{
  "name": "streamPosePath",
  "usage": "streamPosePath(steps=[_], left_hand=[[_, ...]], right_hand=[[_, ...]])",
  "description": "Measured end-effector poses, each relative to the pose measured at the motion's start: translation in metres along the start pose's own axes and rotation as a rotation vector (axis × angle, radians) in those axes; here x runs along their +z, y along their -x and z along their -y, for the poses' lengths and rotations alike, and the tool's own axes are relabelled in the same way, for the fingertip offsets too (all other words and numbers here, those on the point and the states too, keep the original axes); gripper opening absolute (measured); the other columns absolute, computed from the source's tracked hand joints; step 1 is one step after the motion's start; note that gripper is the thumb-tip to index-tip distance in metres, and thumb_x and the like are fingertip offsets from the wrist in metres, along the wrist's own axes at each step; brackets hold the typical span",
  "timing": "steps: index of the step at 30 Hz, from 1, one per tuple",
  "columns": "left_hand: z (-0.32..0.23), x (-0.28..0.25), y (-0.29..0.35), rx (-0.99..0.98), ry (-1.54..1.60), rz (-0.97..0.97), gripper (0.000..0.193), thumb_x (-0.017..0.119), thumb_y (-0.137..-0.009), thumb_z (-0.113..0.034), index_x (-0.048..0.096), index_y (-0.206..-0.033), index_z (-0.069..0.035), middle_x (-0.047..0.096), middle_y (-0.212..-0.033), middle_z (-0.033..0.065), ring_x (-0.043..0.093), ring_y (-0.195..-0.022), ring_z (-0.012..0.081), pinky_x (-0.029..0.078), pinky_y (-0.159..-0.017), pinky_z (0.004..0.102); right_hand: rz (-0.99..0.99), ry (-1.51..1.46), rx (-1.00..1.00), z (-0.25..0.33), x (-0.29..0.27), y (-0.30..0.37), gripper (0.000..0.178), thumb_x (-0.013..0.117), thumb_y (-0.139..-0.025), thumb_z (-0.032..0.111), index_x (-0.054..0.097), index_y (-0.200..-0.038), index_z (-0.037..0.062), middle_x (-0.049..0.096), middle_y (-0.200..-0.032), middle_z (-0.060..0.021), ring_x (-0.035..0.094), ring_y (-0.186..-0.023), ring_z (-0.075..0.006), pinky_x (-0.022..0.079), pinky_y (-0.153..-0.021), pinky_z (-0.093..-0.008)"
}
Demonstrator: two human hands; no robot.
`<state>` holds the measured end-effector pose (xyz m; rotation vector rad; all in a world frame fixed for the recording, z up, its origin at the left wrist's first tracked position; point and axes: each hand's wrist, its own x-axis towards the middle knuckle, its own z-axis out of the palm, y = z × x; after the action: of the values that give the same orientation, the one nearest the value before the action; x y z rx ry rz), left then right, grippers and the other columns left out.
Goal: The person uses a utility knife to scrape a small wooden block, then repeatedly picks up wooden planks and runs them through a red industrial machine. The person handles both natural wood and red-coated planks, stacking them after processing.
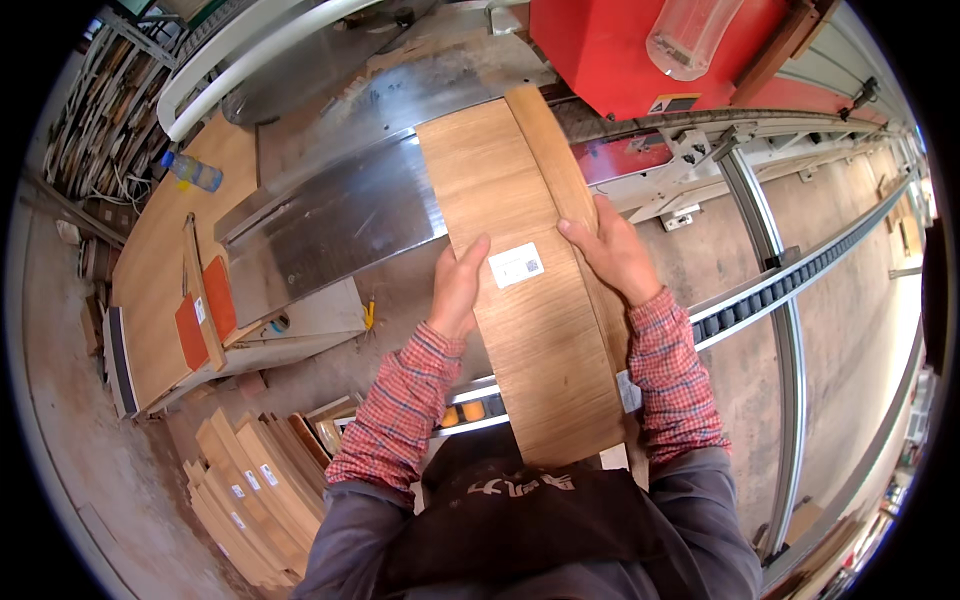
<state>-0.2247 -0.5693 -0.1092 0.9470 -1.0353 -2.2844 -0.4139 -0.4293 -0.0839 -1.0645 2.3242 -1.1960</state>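
Note:
A wood-grained panel [545, 345] with a white label [516, 263] on its face is held in front of my body, tilted a little to the left at its far end. My left hand [458, 290] grips its left edge, thumb on top and the other fingers hidden underneath. On the opposite side, my right hand [612, 252] is closed around a narrower wooden board [553, 150] lying along the panel's right edge, thumb on top. The two pieces touch along their length. The panel's far end overlaps the shiny metal machine table [350, 205] in view.
A red machine housing [600, 50] stands ahead. A roller rail [760, 305] runs along the right. At left, a wooden bench [160, 290] bears a bottle [195, 172] and orange pieces [192, 330]. Labelled boards [250, 495] stand stacked at lower left.

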Motion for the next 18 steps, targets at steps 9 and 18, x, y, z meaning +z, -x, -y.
streamPosePath(steps=[9,18], left_hand=[[0.002,0.007,0.0,0.007,0.051,-0.002,0.044,0.061,-0.099,-0.018,0.049,-0.132,0.01,0.062,-0.127,0.0186,0.064,-0.112,0.0245,0.053,-0.094,0.0365],[-0.003,0.013,-0.001,0.013,0.035,-0.024,0.044,0.061,-0.099,-0.018,0.049,-0.133,0.009,0.062,-0.126,0.0165,0.064,-0.112,0.0239,0.052,-0.095,0.036]], right_hand=[[0.116,-0.215,0.11,-0.032,0.011,-0.016,0.051,0.054,-0.101,0.042,0.06,-0.123,-0.0033,0.07,-0.107,-0.0256,0.068,-0.101,-0.035,0.051,-0.089,-0.0416],[0.147,-0.35,0.079,-0.03,0.009,-0.02,0.048,0.055,-0.102,0.037,0.063,-0.119,-0.007,0.073,-0.101,-0.0198,0.069,-0.094,-0.0233,0.052,-0.086,-0.0364]])
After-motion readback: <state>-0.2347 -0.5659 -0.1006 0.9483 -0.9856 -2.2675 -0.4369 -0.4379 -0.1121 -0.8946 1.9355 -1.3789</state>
